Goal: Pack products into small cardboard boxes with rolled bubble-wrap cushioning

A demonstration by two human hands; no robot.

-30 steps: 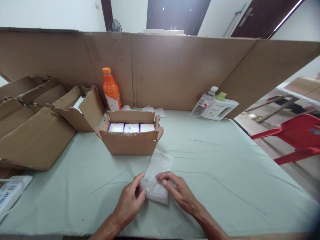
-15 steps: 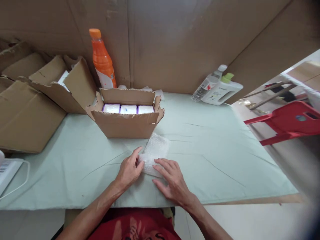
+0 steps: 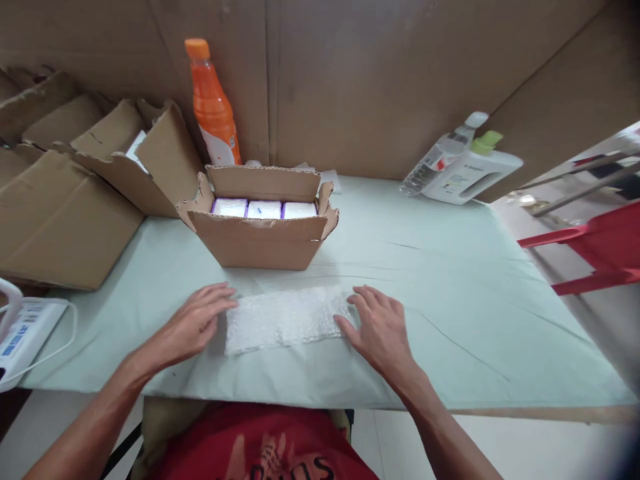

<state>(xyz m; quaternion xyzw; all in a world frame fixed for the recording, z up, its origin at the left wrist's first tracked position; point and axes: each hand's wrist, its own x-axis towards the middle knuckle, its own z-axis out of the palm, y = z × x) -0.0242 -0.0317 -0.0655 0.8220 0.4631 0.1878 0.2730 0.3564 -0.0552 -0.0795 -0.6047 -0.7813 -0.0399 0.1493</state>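
A sheet of clear bubble wrap (image 3: 283,319) lies spread flat on the pale green tablecloth (image 3: 425,267), lengthwise from left to right. My left hand (image 3: 193,325) rests flat at its left end with fingers apart. My right hand (image 3: 377,327) presses flat on its right end, fingers spread. Just behind the sheet stands a small open cardboard box (image 3: 260,237) with three white packs (image 3: 263,209) side by side inside.
An orange drink bottle (image 3: 213,107) stands behind the box against a tall cardboard wall (image 3: 350,73). Open and flattened cartons (image 3: 65,180) lie at the left. A white device with a cable (image 3: 23,330) sits at the left edge. A water bottle and white jug (image 3: 467,170) lie back right; a red chair (image 3: 600,247) stands beyond the table.
The bubble wrap was folded small between both hands; now it is opened out flat and turned crosswise. My hands have moved apart to its two ends. The camera tilted downward.
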